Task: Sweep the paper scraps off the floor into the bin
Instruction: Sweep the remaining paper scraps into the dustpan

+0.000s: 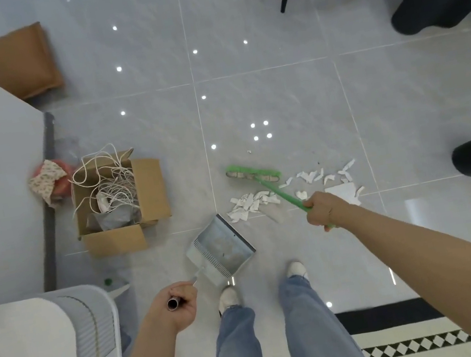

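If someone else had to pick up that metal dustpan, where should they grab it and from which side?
By its long metal handle, from the near side, as the left hand does now, fingers wrapped round the tube near its end. The dustpan has its open lip on the floor facing the paper scraps, so gripping from behind probably keeps the hand clear of the green broom.

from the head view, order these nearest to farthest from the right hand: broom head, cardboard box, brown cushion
1. Broom head, just up-left of the right hand.
2. Cardboard box, far left, beside the wall.
3. Brown cushion, top left corner.
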Action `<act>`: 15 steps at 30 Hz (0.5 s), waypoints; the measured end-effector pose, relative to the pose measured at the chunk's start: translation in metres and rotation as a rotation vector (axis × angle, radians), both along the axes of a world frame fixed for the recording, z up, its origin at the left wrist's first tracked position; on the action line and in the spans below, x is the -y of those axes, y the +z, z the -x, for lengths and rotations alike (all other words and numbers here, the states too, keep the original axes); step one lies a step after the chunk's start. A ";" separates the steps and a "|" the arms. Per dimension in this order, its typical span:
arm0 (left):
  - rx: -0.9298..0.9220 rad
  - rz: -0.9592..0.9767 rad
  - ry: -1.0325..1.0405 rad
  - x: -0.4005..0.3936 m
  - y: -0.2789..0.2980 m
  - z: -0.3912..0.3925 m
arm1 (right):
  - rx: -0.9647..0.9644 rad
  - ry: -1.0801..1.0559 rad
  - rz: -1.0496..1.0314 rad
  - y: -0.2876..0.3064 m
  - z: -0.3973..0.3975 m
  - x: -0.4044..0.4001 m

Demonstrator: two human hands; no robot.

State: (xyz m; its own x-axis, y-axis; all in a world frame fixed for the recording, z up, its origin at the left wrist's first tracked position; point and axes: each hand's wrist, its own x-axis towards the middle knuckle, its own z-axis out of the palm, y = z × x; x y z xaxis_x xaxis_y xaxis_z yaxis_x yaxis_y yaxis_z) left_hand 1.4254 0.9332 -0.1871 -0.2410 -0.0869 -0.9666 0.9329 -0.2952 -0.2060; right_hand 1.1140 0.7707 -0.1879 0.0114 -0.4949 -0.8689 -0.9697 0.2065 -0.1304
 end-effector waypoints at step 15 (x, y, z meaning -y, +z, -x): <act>-0.045 -0.018 -0.047 -0.028 -0.039 -0.062 | -0.052 -0.124 0.271 -0.030 -0.075 0.079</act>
State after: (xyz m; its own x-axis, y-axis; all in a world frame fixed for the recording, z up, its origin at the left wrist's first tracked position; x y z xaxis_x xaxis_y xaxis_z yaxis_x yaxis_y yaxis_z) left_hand 1.4870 0.9609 -0.2263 -0.2875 -0.0575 -0.9561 0.9078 -0.3346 -0.2529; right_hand 1.1891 0.6913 -0.2176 -0.1048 -0.7036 -0.7029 -0.9461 0.2883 -0.1476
